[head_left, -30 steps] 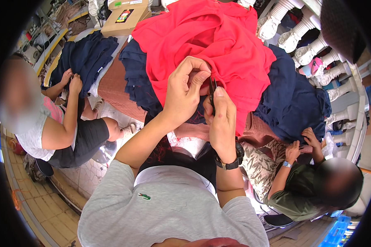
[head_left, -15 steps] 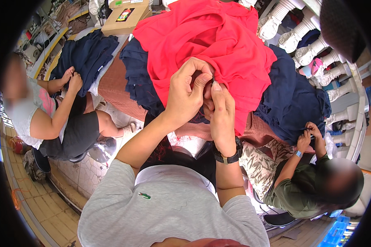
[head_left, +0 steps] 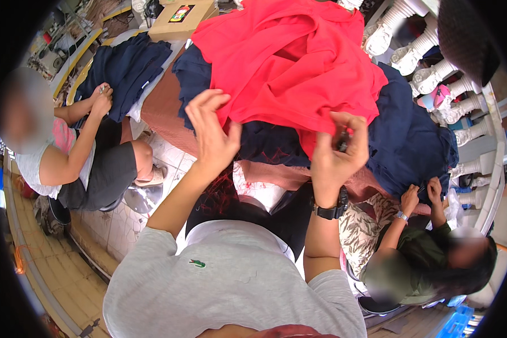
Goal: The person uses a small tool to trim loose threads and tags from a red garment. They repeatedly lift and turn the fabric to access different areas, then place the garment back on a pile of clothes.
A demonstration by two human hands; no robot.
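Note:
A big red garment (head_left: 287, 62) lies spread over a pile of navy garments (head_left: 411, 141) on a brown-covered table (head_left: 163, 107). My left hand (head_left: 211, 135) is raised at the red garment's left lower edge, fingers apart and holding nothing I can see. To the right, my right hand (head_left: 338, 152), with a black wristwatch, is closed around a small dark tool (head_left: 341, 144) at the red garment's lower hem. I cannot make out what kind of tool it is.
A seated person on the left has both hands (head_left: 100, 96) on another navy garment (head_left: 124, 67). A second seated person's hands (head_left: 419, 194) work on navy cloth at lower right. A cardboard box (head_left: 180, 17) stands at the back. White balusters (head_left: 428, 73) line the right side.
My hands were pressed together at the red garment's hem; they have now moved apart, the left going left and opening, the right going right with the dark tool.

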